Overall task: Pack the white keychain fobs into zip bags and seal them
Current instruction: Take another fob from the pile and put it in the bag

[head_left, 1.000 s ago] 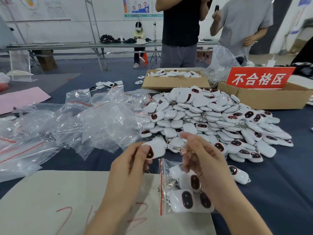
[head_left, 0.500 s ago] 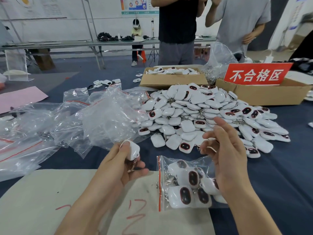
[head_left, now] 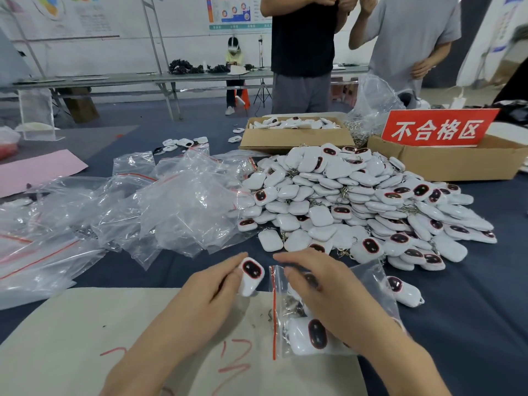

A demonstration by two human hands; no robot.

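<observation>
My left hand [head_left: 213,292] grips one white keychain fob [head_left: 251,275], its dark oval face up, right beside the red-striped mouth of a clear zip bag [head_left: 368,278]. The bag lies on a beige board [head_left: 85,338] and holds several fobs [head_left: 311,335]. My right hand [head_left: 325,290] rests flat on the bag near its opening, fingers spread. A big heap of white fobs [head_left: 357,201] lies just beyond, with one loose fob [head_left: 405,290] to the right of the bag.
Empty zip bags [head_left: 160,210] are piled at the left. Two cardboard boxes [head_left: 297,137] [head_left: 445,161] stand behind the heap, one with a red sign [head_left: 437,128]. Two people [head_left: 303,50] stand at the table's far side. A pink sheet [head_left: 37,170] lies far left.
My left hand brought the fob to the right, up to the bag's mouth, and turned its face up. My right hand came down from above the heap onto the bag.
</observation>
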